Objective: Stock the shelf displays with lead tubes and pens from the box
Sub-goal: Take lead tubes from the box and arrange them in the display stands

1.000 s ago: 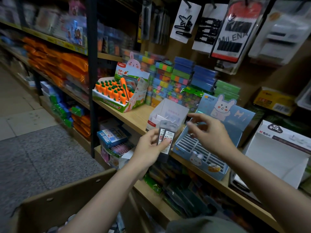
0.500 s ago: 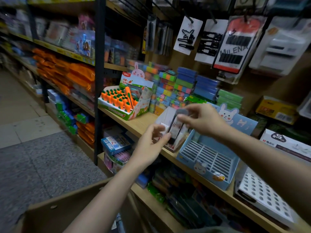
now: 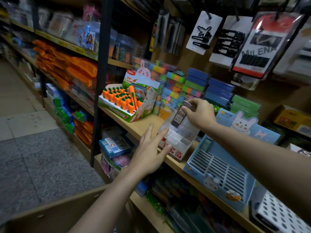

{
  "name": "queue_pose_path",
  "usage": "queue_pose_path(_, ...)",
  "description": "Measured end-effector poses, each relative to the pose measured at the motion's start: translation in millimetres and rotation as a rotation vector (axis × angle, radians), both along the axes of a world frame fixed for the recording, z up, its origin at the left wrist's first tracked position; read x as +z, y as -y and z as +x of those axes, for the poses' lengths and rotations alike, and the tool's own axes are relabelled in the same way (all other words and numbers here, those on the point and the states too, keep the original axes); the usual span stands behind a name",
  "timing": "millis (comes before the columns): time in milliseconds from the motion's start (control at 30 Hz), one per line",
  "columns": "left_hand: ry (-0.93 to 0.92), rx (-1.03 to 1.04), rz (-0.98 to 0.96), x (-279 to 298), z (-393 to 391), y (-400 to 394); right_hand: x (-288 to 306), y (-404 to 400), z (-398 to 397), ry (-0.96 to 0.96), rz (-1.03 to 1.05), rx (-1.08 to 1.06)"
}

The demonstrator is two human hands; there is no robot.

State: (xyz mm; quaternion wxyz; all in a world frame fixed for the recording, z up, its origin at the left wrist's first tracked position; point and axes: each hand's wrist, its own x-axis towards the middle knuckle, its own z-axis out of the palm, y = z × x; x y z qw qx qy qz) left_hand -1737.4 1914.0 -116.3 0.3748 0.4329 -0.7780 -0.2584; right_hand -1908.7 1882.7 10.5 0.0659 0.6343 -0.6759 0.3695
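Lead tube going into the shelf display

The left hand [image 3: 151, 153], now emptied and flat-fingered, steadies the white display box [image 3: 176, 143]; just right, the right hand [image 3: 198, 113] pinches the lead tube [image 3: 179, 116] it took over, lowering it into a slot.

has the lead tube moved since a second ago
Yes. The lead tube went from the left hand to the right hand, up and back over the white display box.
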Motion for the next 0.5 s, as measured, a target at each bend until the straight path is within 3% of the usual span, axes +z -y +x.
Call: queue_pose_path(500,-0.034,-0.045,-0.028,-0.8,-1.7,2.8,-1.4,17.2,3.0,0.005,0.136,-0.061)
